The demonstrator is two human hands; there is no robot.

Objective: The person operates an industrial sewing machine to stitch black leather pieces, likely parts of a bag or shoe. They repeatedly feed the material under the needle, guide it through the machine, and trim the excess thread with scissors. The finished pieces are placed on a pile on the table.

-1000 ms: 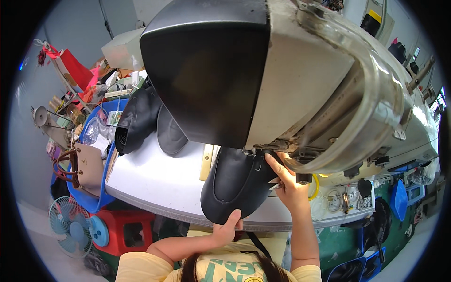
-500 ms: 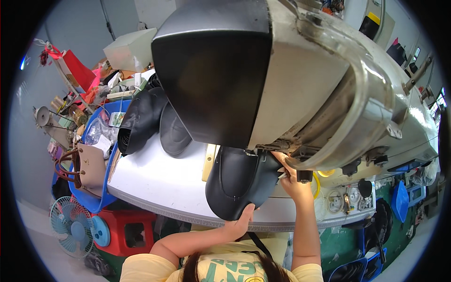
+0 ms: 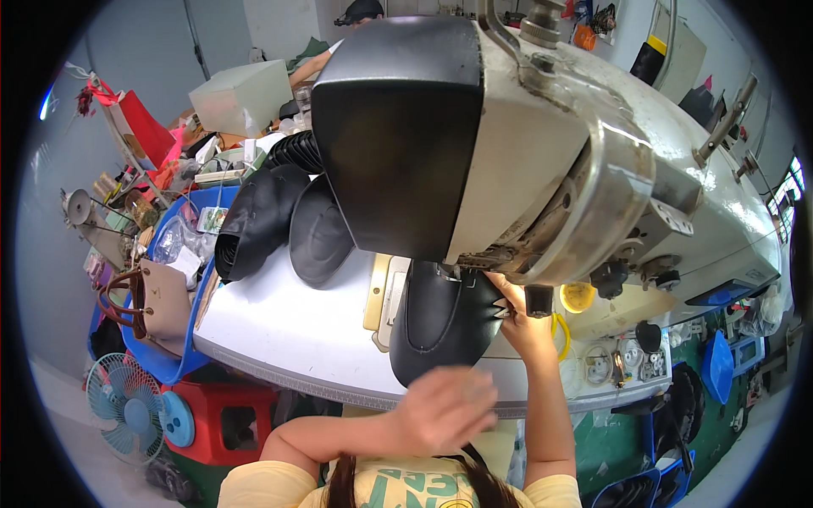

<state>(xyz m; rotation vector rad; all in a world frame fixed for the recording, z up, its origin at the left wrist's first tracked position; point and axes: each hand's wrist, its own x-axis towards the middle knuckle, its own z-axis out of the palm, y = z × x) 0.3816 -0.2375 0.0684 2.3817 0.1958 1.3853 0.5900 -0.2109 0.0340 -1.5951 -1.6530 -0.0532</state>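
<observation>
A black shoe upper point(image 3: 434, 334) lies under the needle end of a sewing machine point(image 3: 525, 169), with a stitched curved line across it. My right hand point(image 3: 527, 328) grips its right edge, close to the pointed notches, and its fingertips are partly hidden by the machine head. Just in front of the upper's rounded toe hovers my left hand point(image 3: 447, 410). Motion smears its fingers, so their pose is unclear, and nothing held shows in it. More black uppers point(image 3: 320, 241) lie to the left on the white worktable point(image 3: 279, 326).
On the left stand a blue bin point(image 3: 174, 364) with a beige handbag point(image 3: 163, 300), a red stool point(image 3: 222, 419) and a blue fan point(image 3: 129, 406). Bobbins and small parts point(image 3: 631, 356) sit on the table's right end. Behind the machine, another person point(image 3: 360, 12) is partly visible.
My left hand has come off the toe of the upper and moved nearer to me. The upper has shifted slightly right. The view has tilted, and a person shows at the back.
</observation>
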